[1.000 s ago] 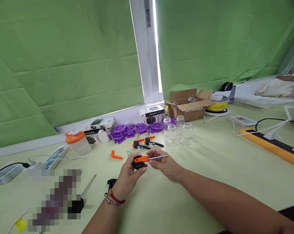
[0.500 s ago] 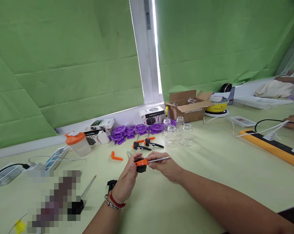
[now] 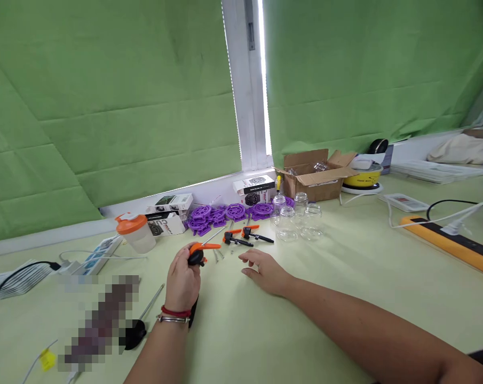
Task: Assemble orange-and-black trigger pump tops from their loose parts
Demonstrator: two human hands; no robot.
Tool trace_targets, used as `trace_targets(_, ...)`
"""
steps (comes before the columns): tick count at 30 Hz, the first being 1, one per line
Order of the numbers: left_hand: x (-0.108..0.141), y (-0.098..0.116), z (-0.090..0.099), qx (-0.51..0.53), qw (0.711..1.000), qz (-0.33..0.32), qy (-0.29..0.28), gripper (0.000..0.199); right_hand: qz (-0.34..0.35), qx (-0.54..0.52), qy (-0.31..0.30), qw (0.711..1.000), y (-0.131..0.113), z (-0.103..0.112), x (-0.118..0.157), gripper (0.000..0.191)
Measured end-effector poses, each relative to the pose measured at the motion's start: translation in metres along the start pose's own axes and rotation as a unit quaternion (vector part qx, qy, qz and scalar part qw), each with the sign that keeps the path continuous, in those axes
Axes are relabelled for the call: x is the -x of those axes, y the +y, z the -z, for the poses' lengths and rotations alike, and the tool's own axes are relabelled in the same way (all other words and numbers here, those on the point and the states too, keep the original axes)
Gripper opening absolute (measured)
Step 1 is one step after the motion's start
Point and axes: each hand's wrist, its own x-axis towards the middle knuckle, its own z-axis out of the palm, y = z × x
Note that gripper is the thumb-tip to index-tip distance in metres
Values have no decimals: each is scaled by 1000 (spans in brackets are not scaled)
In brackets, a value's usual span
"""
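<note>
My left hand [image 3: 184, 280] is closed around a black part [image 3: 196, 257] with an orange lever [image 3: 210, 246] and a thin metal rod pointing up and right. My right hand [image 3: 265, 271] is apart from it on the right, fingers slightly curled and spread, holding nothing. Small screws [image 3: 220, 254] lie between the hands. Two black-and-orange handle assemblies, the nearer-left one [image 3: 237, 239] and the other [image 3: 257, 234], rest just beyond. A black object is partly hidden under my left wrist.
Purple plastic parts [image 3: 236, 212], glass jars [image 3: 287, 224] and an open cardboard box [image 3: 317, 181] stand at the back. An orange-lidded cup [image 3: 133, 232] is left; a black-headed tool [image 3: 135, 334] lies front left. A power strip [image 3: 445, 240] is right.
My left hand has moved left with the black and orange part. My right hand has let go and opened. The loose orange lever on the table no longer shows. The view has shifted slightly.
</note>
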Motion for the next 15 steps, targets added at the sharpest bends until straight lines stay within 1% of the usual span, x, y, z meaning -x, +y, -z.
trace_targets(1,-4,0,4,21,1000,4,22,25,14,52,-3,999,-2,-3,-4,30)
trace_targets(3,-10,0,10,42,998,5,45,24,48,147,-17,988,-8,-11,-16,29)
trace_targets(6,-11,-3,13,48,998,-1,51,24,114,280,-61,951,-19,-26,-38,31)
trace_targets(8,-10,-4,12,53,998,-1,45,25,143,347,-83,923,-25,-36,-52,31)
trace_targets(12,-8,-4,11,53,998,-2,30,26,170,425,-121,881,-29,-53,-68,22)
trace_targets(15,-7,-3,10,58,998,-6,21,28,200,447,-127,862,-28,-60,-70,20)
